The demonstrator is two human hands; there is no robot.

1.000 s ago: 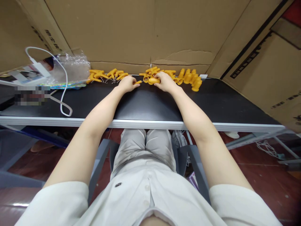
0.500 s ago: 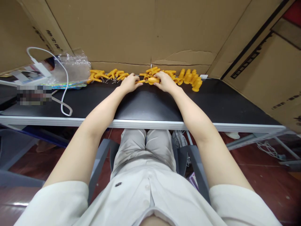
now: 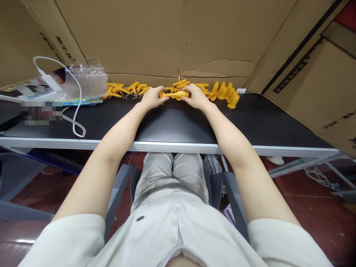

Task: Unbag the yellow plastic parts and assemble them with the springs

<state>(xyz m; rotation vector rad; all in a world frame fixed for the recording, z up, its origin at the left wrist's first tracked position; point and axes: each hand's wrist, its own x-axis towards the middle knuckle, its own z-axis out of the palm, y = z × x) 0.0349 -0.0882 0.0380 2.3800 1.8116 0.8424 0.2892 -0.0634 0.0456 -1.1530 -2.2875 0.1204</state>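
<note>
Both hands are together above the middle of the black tabletop, near its back. My left hand (image 3: 152, 97) is closed with thumb and fingers around the end of an orange plastic piece with a ridged, screw-like stem (image 3: 170, 95). Facing it, my right hand (image 3: 197, 97) pinches a wider orange plastic piece (image 3: 182, 94). The two pieces meet end to end in one line; whether they are joined I cannot tell. Just behind lie orange T-shaped handles (image 3: 180, 83). More orange handles (image 3: 115, 89) with metal spirals lie left of my left hand.
Several orange hollow cylinders (image 3: 222, 90) stand and lie to the right. At the left are a clear plastic bag (image 3: 83, 79), a white charger (image 3: 50, 81) with its cable, and a blurred-out item (image 3: 41, 113). Cardboard panels (image 3: 125, 37) wall the back and sides.
The orange piece in my left hand has turned, so its ridged stem now lines up with the piece in my right hand. Both hands stay at nearly the same spot.
</note>
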